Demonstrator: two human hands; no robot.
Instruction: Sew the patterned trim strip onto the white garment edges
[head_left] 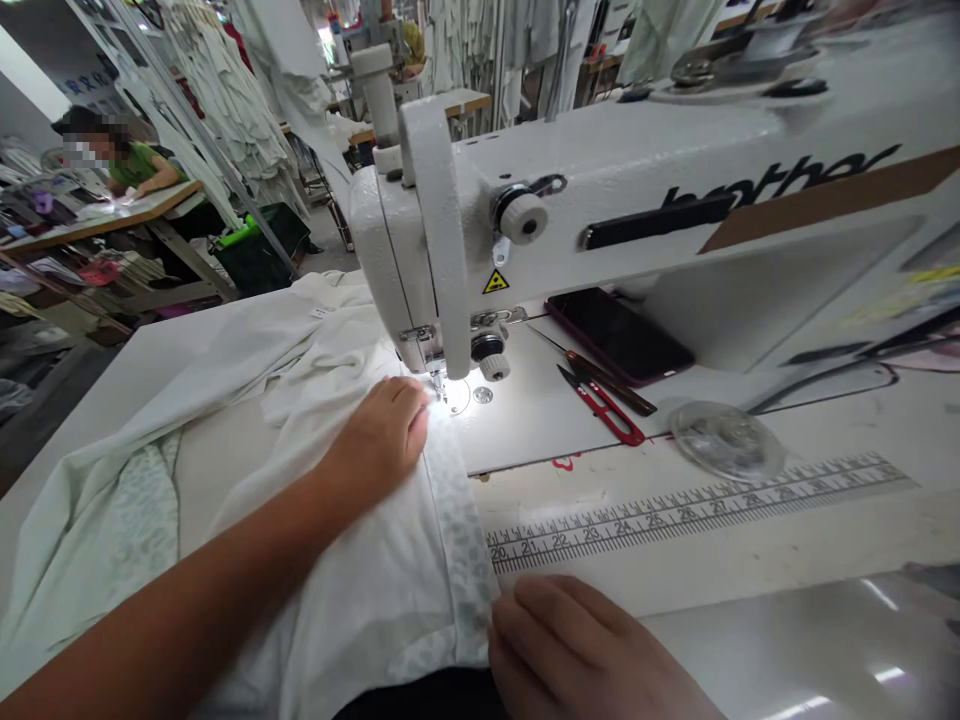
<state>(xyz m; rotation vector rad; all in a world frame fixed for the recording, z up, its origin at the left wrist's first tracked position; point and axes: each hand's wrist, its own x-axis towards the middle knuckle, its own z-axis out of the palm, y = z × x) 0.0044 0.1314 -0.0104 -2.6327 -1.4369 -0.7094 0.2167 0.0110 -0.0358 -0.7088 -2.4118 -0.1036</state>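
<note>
A white garment [352, 590] with a pale patterned band [456, 530] along its right edge lies across the table and runs up to the sewing machine [442, 230]. My left hand [390, 425] rests on the cloth just left of the lit presser foot [439, 388], its fingers curled down and pressed together on the fabric. Low in the view, my right hand [566, 645] is at the band's near edge, fingers bent and slightly blurred. Whether it pinches the cloth is hidden by the fingers.
Right of the needle lie red thread snips [607, 410], a dark-handled awl [615, 385], a phone [626, 335] and a clear round dish [727, 440]. A ruler strip [675, 515] runs along the table. Farther left, a co-worker [135, 160] sits at another table.
</note>
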